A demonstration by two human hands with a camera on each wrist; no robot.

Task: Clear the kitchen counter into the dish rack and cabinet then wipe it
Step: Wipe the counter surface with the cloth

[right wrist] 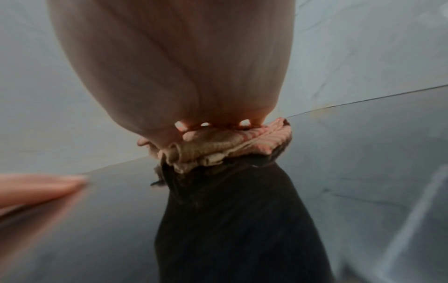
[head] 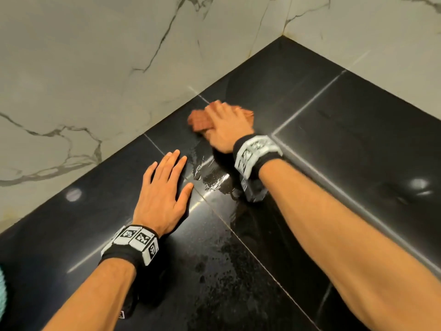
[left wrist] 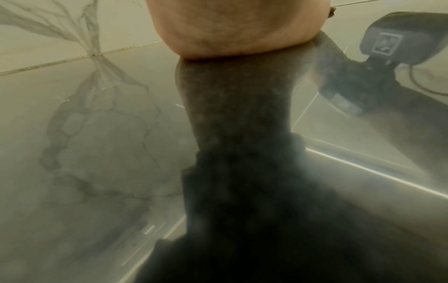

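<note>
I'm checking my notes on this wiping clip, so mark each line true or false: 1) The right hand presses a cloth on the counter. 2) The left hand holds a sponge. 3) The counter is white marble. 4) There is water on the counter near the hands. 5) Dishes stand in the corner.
1) True: the right hand presses an orange cloth onto the counter.
2) False: the left hand lies flat on the counter, fingers straight, holding nothing.
3) False: the counter is black; the wall is white marble.
4) True: wet streaks shine between the hands.
5) False: no dishes show in the corner.
</note>
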